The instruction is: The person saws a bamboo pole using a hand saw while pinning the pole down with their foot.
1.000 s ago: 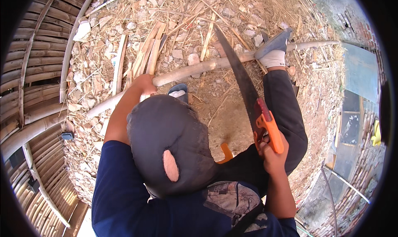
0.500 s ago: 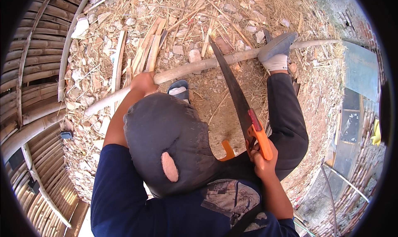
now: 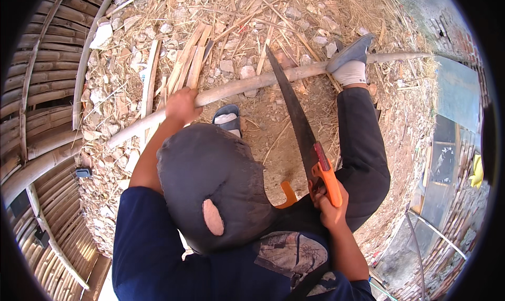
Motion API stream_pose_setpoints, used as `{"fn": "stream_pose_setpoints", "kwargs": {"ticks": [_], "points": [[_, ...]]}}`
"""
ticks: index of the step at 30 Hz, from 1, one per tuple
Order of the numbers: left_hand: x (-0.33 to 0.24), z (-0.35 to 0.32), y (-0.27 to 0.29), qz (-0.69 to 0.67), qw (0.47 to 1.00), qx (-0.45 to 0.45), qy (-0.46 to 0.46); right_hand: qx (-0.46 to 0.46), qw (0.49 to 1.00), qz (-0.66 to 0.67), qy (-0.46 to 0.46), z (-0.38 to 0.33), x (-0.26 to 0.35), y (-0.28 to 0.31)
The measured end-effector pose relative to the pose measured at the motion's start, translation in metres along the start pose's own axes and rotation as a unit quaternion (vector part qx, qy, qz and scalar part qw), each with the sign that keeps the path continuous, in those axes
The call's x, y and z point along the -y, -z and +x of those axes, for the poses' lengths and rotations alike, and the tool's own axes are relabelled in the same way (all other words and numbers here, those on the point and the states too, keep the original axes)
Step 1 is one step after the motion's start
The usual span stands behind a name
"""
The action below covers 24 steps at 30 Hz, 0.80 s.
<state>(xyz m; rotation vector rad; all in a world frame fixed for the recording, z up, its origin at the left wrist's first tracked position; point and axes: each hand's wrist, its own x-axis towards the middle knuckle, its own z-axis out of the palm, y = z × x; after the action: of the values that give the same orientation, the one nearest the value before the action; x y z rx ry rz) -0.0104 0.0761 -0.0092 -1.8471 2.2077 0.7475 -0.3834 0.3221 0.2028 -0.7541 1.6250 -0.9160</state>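
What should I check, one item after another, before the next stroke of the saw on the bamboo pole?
1. Left hand grips the bamboo pole: ok.
2. Right hand holds the orange handle of the saw: ok.
3. Right foot in the grey shoe presses on the pole: ok.
4. Blade meets the pole between hand and foot, apart from both: ok.
5. Depth of the cut in the pole: cannot tell.
6. Ground under the pole free of loose bamboo strips and stones: not ok.
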Motion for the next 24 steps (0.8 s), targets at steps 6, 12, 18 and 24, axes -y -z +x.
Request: {"fn": "stream_pose_setpoints", "kwargs": {"ticks": [6,12,18,24], "points": [[-0.007,-0.013,-0.017,0.050,0.997,-0.032,0.039,-0.044,0.997,-0.054,-0.014,-0.006,0.014,-0.004],[-0.015,-0.008,-0.021,0.065,0.994,-0.011,0.092,-0.043,0.999,-0.017,-0.016,-0.014,0.038,-0.021],[-0.007,-0.003,-0.009,0.042,0.997,0.024,0.061,-0.057,0.987,-0.140,0.057,-0.017,0.026,-0.010],[-0.001,0.005,0.007,0.023,0.997,0.061,0.052,-0.066,0.967,-0.216,0.116,-0.030,0.056,0.006]]}}
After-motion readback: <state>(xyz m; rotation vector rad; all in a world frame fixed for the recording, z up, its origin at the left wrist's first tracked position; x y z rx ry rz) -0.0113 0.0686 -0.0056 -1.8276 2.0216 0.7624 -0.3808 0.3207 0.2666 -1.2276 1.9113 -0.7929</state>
